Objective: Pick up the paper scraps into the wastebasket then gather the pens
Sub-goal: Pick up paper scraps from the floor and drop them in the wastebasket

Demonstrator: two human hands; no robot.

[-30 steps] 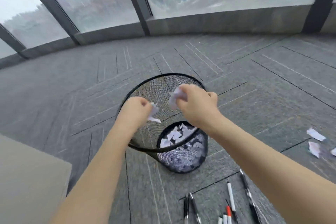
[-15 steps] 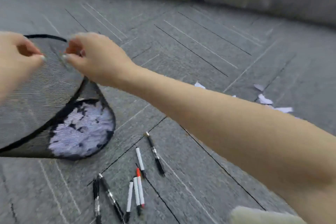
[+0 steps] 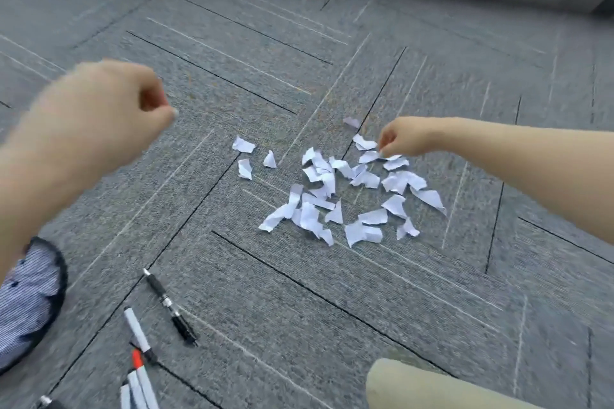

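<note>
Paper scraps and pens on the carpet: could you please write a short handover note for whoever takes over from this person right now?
Right hand: reaching to the far edge of the paper scraps, fingertips at a scrap; a firm pinch cannot be confirmed.
Left hand: raised above the carpet, fingers curled, nothing visible in it; blurred.
Wastebasket: at the left edge, with scraps inside.
Pens: loose on the carpet at lower left, the black pen nearest the scraps.
Done: some scraps are binned.
Left: bin the large scatter of scraps, then gather the untouched pens.
</note>
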